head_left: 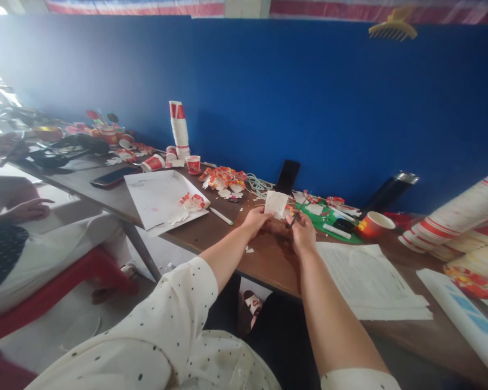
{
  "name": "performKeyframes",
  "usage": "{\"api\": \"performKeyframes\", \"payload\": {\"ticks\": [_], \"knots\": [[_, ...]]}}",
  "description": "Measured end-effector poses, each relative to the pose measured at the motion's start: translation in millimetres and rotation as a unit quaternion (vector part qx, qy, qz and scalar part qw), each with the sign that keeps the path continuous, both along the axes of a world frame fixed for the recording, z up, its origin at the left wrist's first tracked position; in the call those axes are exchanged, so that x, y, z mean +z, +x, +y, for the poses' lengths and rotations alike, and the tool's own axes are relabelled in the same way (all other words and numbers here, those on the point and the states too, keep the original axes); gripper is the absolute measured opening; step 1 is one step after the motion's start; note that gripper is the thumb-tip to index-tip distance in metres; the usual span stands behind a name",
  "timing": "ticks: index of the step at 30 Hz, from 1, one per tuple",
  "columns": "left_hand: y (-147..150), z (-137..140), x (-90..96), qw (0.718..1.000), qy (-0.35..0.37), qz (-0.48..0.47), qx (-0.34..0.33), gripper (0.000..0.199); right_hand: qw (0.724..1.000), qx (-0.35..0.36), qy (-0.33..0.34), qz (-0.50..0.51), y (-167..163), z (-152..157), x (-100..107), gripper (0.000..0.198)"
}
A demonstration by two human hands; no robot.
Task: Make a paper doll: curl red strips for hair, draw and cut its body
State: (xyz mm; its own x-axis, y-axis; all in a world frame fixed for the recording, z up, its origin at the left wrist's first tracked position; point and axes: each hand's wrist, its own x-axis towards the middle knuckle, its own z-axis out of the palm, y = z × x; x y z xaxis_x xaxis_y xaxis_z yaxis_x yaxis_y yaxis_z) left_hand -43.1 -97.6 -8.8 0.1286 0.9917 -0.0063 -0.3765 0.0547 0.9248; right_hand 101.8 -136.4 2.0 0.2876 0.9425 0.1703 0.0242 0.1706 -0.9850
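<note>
Pinched in my left hand [257,221] is a small piece of white paper [275,203], raised a little above the brown table [268,260]. My right hand [302,234] is closed around a pair of scissors [296,214], whose dark blades point up and away, close to the paper's right edge. Whether the blades touch the paper I cannot tell. Small white scraps [249,249] lie on the table below my hands. Beyond them is a heap of red and white paper cutouts [223,179], and a dark phone [288,176] leans near the blue wall.
On the left, a white sheet [158,200] holds a few cutouts beside a marker [221,216]. Stacked paper cups [179,130] stand at the wall; more cup stacks [455,211] lie at right. Printed papers [370,279] are near my right forearm. Another person's hand [30,208] shows far left.
</note>
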Motion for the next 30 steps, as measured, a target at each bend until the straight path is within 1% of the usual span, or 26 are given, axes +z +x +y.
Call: {"api": "performKeyframes", "payload": {"ticks": [5, 9, 14, 22, 26, 30], "knots": [[-9.0, 2.1, 5.4, 0.996, -0.017, -0.074, 0.042, 0.032, 0.994, 0.101, -0.045, -0.021, -5.8, -4.5, -0.2, 0.046], [-11.6, -1.9, 10.1, 0.992, -0.030, -0.113, 0.050, 0.033, 0.986, 0.146, -0.063, -0.040, -10.9, -10.3, 1.0, 0.046], [-11.3, -3.6, 13.8, 0.984, -0.052, -0.158, 0.058, 0.025, 0.984, 0.148, -0.079, -0.069, -16.9, -13.7, 2.2, 0.055], [-14.0, -7.6, 20.6, 0.970, -0.068, -0.227, 0.054, 0.013, 0.978, 0.156, -0.085, -0.113, -19.8, -15.1, 1.3, 0.060], [-15.8, -9.5, 22.0, 0.967, -0.076, -0.239, 0.046, 0.013, 0.976, 0.158, -0.080, -0.128, -21.2, -17.3, 3.2, 0.060], [-16.7, -8.5, 18.7, 0.969, -0.086, -0.228, 0.038, 0.017, 0.975, 0.158, -0.078, -0.135, -22.3, -18.8, 3.9, 0.062]]}}
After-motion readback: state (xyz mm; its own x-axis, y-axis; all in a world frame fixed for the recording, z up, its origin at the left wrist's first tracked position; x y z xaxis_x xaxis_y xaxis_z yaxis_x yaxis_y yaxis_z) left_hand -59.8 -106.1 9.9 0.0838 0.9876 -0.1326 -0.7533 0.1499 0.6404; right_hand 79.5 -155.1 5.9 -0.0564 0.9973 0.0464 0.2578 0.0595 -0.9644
